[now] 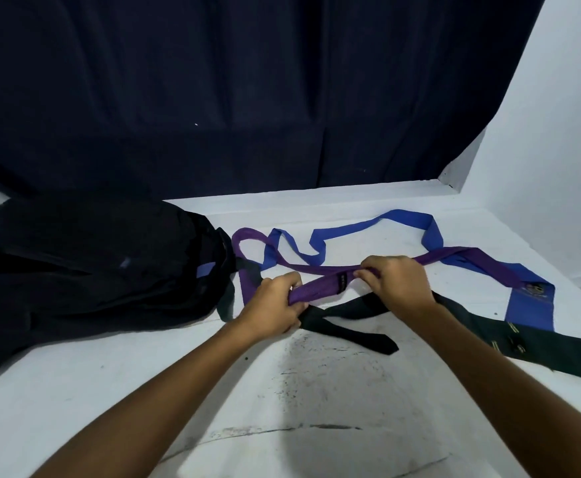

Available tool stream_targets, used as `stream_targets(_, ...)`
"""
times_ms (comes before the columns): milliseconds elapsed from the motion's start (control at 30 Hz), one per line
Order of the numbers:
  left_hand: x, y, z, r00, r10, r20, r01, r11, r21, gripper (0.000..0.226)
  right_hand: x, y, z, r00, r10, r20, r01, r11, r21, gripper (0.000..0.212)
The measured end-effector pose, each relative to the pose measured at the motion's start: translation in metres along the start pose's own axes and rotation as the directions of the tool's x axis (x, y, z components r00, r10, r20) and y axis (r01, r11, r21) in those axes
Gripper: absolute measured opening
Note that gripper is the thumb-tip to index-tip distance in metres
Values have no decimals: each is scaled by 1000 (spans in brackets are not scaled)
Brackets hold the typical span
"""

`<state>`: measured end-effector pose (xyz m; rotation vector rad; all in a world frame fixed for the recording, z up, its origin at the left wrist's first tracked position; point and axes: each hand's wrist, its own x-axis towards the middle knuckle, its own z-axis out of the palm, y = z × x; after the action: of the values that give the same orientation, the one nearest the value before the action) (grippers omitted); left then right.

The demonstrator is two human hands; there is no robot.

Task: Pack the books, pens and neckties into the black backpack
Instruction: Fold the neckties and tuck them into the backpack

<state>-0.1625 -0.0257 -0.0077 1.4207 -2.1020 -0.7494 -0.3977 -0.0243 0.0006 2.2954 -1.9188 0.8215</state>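
The black backpack (85, 267) lies slumped on the white table at the left. Three neckties sprawl across the middle and right. A purple necktie (323, 286) is stretched between my hands: my left hand (275, 307) grips one folded part and my right hand (397, 282) pinches it further right. Its thin end loops back toward the backpack. A blue necktie (399, 220) snakes behind it, its wide end at the right. A black necktie (351, 334) lies under my hands, its wide end reaching the right edge. No books or pens are in view.
The white table (316, 391) has dark scuff marks in front of me. A dark curtain (247, 98) hangs behind the table. A white wall (558, 132) rises at the right.
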Motion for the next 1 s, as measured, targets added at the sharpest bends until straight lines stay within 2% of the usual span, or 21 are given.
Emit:
stream_targets(33,0,3,1,999,-41,8,41,995,-87,33,-2,-3,4,994,102,34,-104,994,38,14)
stream_targets(67,0,5,2,996,-73,58,82,981,-174,37,-4,-7,6,975,209,81,-219,962,161,12)
stream_targets(100,-2,8,2,989,-78,127,109,961,-253,39,-4,-11,6,937,320,140,-349,861,369,13)
stream_targets(133,-4,10,2,976,-85,202,147,936,-319,38,-3,-17,4,878,426,221,-469,667,579,16)
stream_targets(167,-4,13,0,960,-92,264,192,901,-388,35,-2,-22,0,809,489,326,-547,425,721,18)
stream_targets(200,-3,14,-1,933,-130,335,282,844,-456,34,-2,-27,-5,766,488,418,-569,214,794,18)
stream_targets(233,-1,17,-2,901,-177,396,381,759,-527,38,-2,-29,-8,757,447,476,-562,74,824,17)
stream_targets(300,7,22,-1,848,-224,480,515,563,-647,54,-5,-34,-13,799,328,504,-513,-66,856,17)
stream_targets(333,13,25,-2,848,-230,478,523,515,-680,57,-7,-38,-14,828,271,491,-485,-94,869,19)
stream_targets(433,25,46,-12,866,-291,408,498,405,-767,46,-9,-48,-14,876,187,445,-437,-86,896,34)
stream_targets(500,34,57,-17,871,-323,371,473,339,-813,36,-8,-55,-15,877,213,430,-429,-56,902,40)
stream_targets(600,46,62,-25,895,-395,206,345,322,-882,53,-6,-60,-17,858,261,442,-451,-27,892,45)
stream_targets(667,52,63,-33,906,-413,97,256,351,-901,55,-5,-63,-20,846,240,475,-492,8,871,43)
stream_targets(833,60,69,-57,922,-373,-104,136,563,-815,58,0,-70,-29,825,109,554,-565,178,806,24)
stream_targets(1000,67,76,-92,890,-370,-268,9,601,-799,55,4,-79,-31,796,52,604,-582,343,737,20)
